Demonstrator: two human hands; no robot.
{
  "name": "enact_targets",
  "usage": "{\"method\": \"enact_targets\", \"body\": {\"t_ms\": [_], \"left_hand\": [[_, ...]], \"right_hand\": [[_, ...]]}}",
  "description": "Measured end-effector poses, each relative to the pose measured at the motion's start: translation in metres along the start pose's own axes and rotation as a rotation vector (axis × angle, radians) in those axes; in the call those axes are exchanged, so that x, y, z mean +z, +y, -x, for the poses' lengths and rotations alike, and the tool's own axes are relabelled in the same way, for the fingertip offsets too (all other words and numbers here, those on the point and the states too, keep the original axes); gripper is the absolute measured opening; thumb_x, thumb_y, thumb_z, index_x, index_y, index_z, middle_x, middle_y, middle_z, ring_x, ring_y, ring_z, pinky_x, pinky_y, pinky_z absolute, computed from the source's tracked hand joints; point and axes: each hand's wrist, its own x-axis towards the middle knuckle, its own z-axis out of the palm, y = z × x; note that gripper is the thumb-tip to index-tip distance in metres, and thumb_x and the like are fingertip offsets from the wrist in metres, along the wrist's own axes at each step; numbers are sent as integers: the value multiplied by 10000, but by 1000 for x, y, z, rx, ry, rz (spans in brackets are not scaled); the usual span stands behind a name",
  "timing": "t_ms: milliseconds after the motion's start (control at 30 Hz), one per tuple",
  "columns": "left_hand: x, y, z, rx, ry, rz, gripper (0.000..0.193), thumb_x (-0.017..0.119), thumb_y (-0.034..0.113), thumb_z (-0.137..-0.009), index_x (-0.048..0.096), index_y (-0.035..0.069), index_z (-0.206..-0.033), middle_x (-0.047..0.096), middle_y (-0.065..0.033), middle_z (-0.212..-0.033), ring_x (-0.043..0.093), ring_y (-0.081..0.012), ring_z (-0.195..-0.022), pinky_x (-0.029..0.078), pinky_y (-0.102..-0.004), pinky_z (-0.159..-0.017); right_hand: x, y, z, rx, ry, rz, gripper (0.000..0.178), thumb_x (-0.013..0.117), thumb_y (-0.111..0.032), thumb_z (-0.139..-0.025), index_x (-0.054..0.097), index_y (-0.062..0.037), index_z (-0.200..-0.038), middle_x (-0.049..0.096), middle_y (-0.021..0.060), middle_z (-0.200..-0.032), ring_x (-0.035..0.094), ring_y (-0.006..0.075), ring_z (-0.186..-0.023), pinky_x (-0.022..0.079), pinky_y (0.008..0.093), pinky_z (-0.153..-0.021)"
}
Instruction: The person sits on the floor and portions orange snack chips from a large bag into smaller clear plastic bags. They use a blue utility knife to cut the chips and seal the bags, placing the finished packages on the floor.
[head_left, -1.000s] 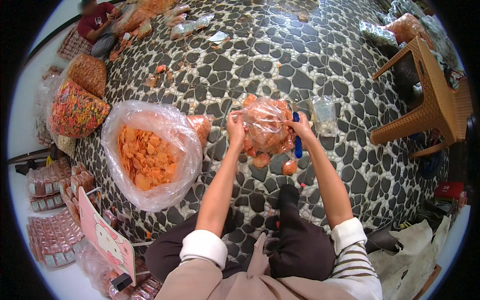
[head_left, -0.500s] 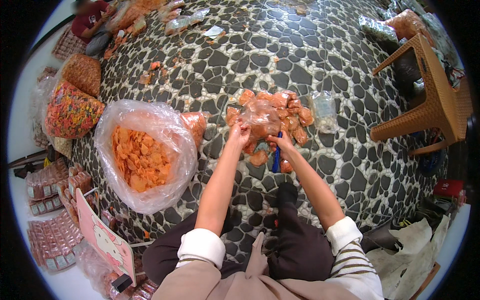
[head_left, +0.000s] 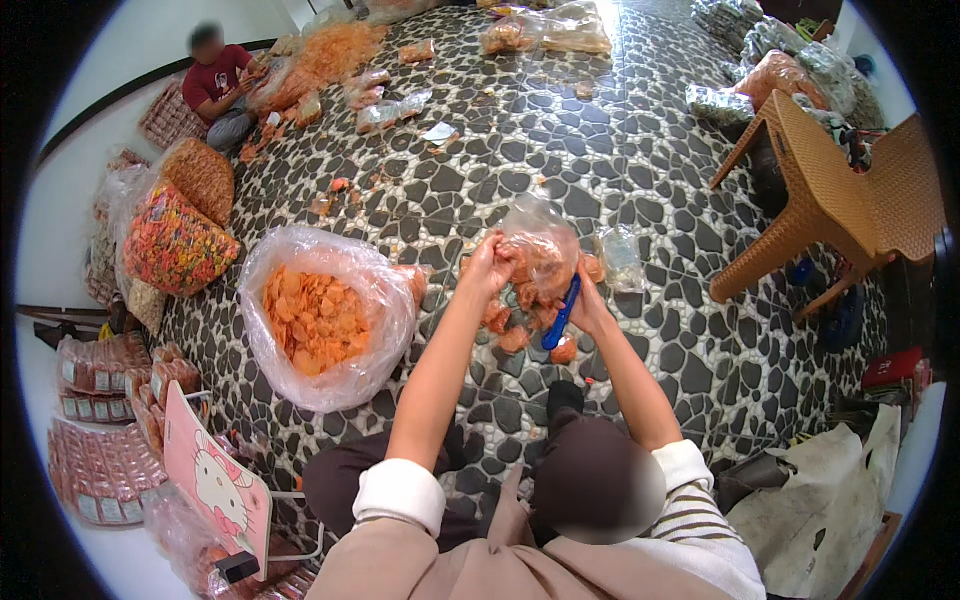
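My left hand (head_left: 490, 264) is closed on the near left side of a clear plastic bag (head_left: 541, 242), which has orange pieces showing through it. My right hand (head_left: 592, 302) grips a long blue tool (head_left: 563, 318), its exact kind unclear, and touches the bag's right side. Below the bag, small packets of orange chips (head_left: 514, 339) lie in a pile on the floor, partly hidden by the bag and hands. To the left stands a large open clear sack (head_left: 262, 368) of loose orange chips (head_left: 315, 320). A flat clear packet (head_left: 624, 262) lies right of the pile.
A brown woven-pattern plastic chair (head_left: 790, 185) lies tipped at the right. Full sacks of colourful snacks (head_left: 180, 238) and stacked packs (head_left: 105, 470) line the left wall, near a pink folding table (head_left: 222, 480). A seated person (head_left: 222, 90) handles orange snacks at the far left.
The clear bag has been lifted and its upper end now stands up, away from me. The blue tool has tilted in my right hand. My view has tipped farther up the room.
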Motion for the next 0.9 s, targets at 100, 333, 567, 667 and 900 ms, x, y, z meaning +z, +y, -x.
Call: {"method": "enact_targets", "body": {"t_ms": [100,333,567,667,900], "left_hand": [[-3,0,0,0,5,-148,68,369,67,-908,437,60,-910,355,0,-576,364,-89,-488,373,-206,-466],[-74,-17,4,109,256,-293,90,399,143,-910,446,81,-864,391,4,-596,414,-95,-536,404,-205,-493],[-146,-37,4,-75,367,-385,182,463,225,-886,447,98,-757,424,9,-628,427,-87,-563,410,-216,-513],[-154,-42,2,-68,396,-414,187,472,234,-889,461,96,-764,421,15,-633,425,-85,-573,409,-215,-523],[-160,-55,-1,-67,475,-452,160,494,203,-873,449,99,-760,415,-13,-646,418,-116,-533,398,-242,-423]], "right_hand": [[24,-17,17,-9,24,102,319,561,-399,-843,553,-98,-947,566,4,-722,491,99,-538,328,204,-386],[54,-55,4,-8,186,661,275,627,-344,-797,558,-78,-818,461,-29,-635,384,76,-434,292,216,-349],[40,-33,-32,53,386,1103,322,664,-352,-769,503,-82,-842,400,-28,-580,354,70,-409,273,208,-322],[31,-29,-48,126,344,1136,329,688,-339,-745,500,-86,-839,428,-28,-597,376,57,-418,265,194,-324],[35,-36,-55,272,247,1052,308,684,-326,-758,499,-83,-799,432,-19,-608,372,50,-439,272,184,-337]]}}
